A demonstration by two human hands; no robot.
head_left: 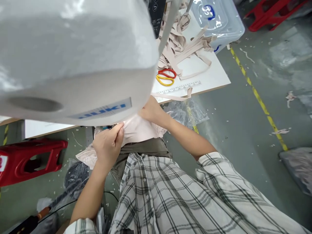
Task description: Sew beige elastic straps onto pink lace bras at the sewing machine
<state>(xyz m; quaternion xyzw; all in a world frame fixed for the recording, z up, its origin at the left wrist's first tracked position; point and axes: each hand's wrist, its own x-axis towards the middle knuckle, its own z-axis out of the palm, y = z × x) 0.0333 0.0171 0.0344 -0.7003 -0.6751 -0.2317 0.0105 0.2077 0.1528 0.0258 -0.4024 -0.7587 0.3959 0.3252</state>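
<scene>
A pale pink fabric piece with lace edging (140, 130) lies in my lap below the sewing machine. My left hand (108, 144) pinches its near edge, fingers closed on the cloth. My right hand (151, 110) grips the fabric's far side, partly hidden under the big white sewing machine head (73, 58), which fills the upper left of the view and covers the needle area.
On the white table (214, 76) lie a heap of beige straps (185, 45), red and yellow scissors (165, 77) and a ruler (180, 87). A clear plastic bin (219, 19) stands at the table's back. Red stools (29, 159) stand on the floor, with plastic bags underneath.
</scene>
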